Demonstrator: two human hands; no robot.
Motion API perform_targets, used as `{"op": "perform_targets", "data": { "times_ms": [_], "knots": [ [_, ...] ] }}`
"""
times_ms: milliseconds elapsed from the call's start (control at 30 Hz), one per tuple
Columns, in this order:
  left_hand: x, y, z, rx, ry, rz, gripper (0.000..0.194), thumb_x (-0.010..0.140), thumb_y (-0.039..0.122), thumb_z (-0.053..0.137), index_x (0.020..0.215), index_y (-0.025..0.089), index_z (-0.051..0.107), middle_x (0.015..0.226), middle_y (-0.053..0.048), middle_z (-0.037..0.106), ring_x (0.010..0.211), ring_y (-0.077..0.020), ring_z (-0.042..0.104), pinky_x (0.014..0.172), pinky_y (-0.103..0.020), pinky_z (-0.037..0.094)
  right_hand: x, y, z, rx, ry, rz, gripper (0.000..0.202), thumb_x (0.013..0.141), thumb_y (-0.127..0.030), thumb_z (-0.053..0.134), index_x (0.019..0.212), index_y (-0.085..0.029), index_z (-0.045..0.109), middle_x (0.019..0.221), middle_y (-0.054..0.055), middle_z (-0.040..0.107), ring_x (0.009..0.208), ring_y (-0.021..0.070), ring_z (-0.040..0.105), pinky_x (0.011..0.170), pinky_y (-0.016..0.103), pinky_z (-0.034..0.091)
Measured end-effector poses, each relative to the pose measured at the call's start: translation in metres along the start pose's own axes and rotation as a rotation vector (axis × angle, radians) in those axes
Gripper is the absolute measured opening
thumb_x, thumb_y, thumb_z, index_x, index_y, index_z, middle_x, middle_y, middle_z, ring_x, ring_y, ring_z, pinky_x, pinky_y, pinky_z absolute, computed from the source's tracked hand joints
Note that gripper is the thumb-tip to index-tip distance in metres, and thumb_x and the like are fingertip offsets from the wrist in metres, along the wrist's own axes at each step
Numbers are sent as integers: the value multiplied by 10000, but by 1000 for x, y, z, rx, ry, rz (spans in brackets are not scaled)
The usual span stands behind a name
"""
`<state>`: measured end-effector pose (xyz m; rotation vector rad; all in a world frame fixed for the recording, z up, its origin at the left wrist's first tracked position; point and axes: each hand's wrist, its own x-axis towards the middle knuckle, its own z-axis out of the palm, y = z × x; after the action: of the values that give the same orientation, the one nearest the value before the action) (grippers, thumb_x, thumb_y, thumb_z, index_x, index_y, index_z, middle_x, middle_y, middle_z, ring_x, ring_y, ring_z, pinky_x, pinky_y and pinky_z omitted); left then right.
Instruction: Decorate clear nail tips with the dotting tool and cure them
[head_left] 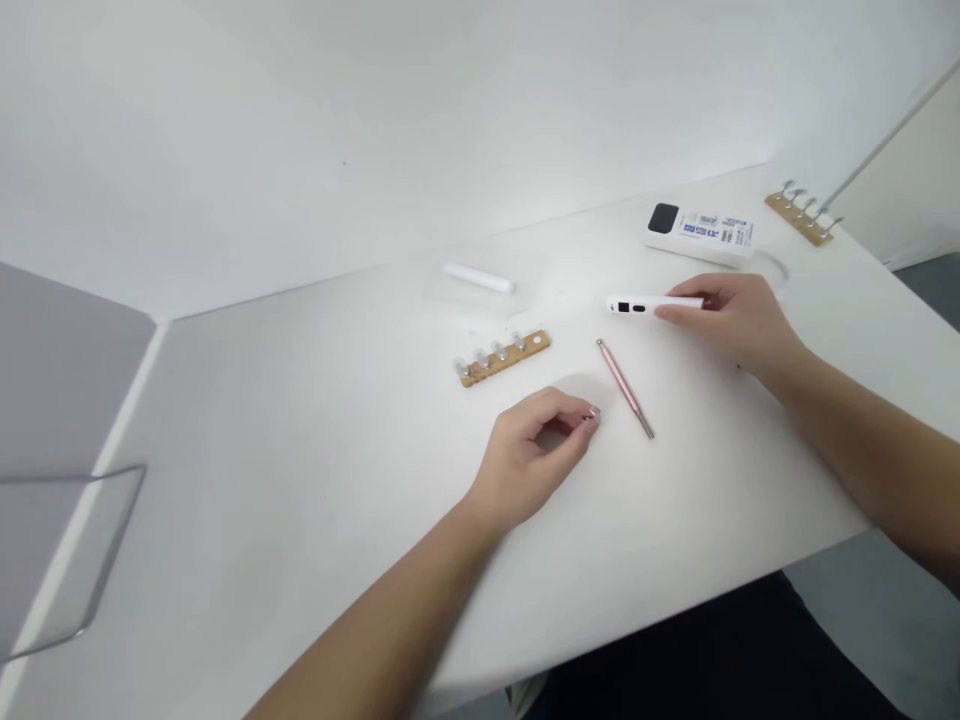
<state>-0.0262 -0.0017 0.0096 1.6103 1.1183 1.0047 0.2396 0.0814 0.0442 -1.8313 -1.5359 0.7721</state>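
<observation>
My left hand (534,450) is closed in a pinch above the white table. Between its thumb and fingertips is a small shiny piece (595,412) that looks like a false nail tip; the fingers partly cover it. To its right, my right hand (739,318) grips a slim white pen-shaped device (641,305) with a small dark display and an oval dark button. A pink metallic pen-like tool (625,387) lies at a slant between the two hands. Beyond my left hand sits a wooden strip (501,360) bearing several glossy nail tips on small stands.
A second wooden strip (801,220) with upright nail tips stands at the far right. Near it lies a white box-shaped device (699,233) with a dark screen, blue print and a cable. A white stick (480,277) rests toward the wall. At far left there is a clear, grey-edged panel (112,550).
</observation>
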Motion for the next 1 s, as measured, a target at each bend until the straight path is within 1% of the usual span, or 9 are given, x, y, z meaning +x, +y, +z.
{"op": "perform_targets", "data": {
  "times_ms": [133, 333, 567, 700, 767, 833, 900, 967, 1000],
  "knots": [
    [-1, -1, 0, -8, 7, 4, 60, 902, 231, 698, 866, 213, 742, 820, -43, 751, 729, -160, 699, 680, -293, 583, 7, 10, 5, -156, 46, -143, 228, 789, -446, 856, 810, -220, 834, 956, 96, 779, 724, 222, 630, 639, 394, 488],
    [-1, -4, 1, 10, 9, 5, 59, 903, 236, 703, 873, 215, 749, 830, -44, 757, 741, -164, 704, 689, -294, 585, 6, 14, 9, -263, -40, -192, 271, 913, -442, 734, 819, -210, 837, 902, 83, 761, 807, 247, 666, 704, 400, 478],
    [0, -4, 2, -58, 52, -14, 65, 894, 281, 747, 878, 220, 764, 825, -49, 765, 742, -174, 703, 690, -312, 602, 9, 13, 9, -342, -47, -209, 434, 988, -441, 619, 663, -196, 768, 872, 94, 708, 712, 235, 640, 703, 429, 469],
    [1, -2, 2, -107, 129, -63, 90, 879, 300, 777, 866, 211, 769, 861, -51, 774, 730, -155, 692, 714, -311, 616, -1, 6, 10, -351, 69, -294, 213, 957, -341, 664, 948, -210, 831, 1007, 114, 747, 895, 285, 688, 964, 534, 479],
    [1, 0, 1, -142, 145, -89, 113, 878, 313, 793, 864, 206, 756, 848, -47, 766, 708, -149, 688, 702, -309, 623, -15, -3, 11, -166, 125, -482, 227, 961, -306, 663, 1104, -233, 823, 1001, 103, 757, 920, 270, 691, 946, 499, 518],
    [2, 3, 1, -191, 156, -99, 146, 873, 330, 813, 913, 206, 748, 801, -28, 741, 693, -145, 693, 689, -302, 633, -33, -14, 13, 58, -52, -592, 223, 938, -297, 709, 1125, -266, 827, 937, 69, 766, 855, 235, 698, 842, 428, 566],
    [2, 4, 1, -252, 178, -93, 207, 857, 336, 841, 972, 209, 725, 772, 1, 712, 683, -134, 699, 696, -288, 640, -49, -24, 15, 177, -234, -627, 231, 942, -275, 725, 1143, -296, 838, 937, 42, 785, 869, 213, 728, 855, 399, 594],
    [2, 5, 1, -309, 191, -86, 253, 839, 331, 866, 968, 209, 685, 772, 17, 704, 678, -122, 705, 710, -277, 642, -60, -30, 19, 245, -324, -635, 236, 938, -255, 741, 1140, -306, 852, 923, 34, 793, 870, 202, 732, 851, 380, 610],
    [1, 5, 2, -329, 188, -86, 262, 835, 332, 874, 939, 206, 669, 775, 15, 710, 681, -122, 711, 712, -276, 642, -62, -31, 20, 277, -357, -611, 227, 939, -270, 749, 1134, -306, 859, 920, 37, 795, 839, 196, 728, 781, 357, 616]
  ]
}}
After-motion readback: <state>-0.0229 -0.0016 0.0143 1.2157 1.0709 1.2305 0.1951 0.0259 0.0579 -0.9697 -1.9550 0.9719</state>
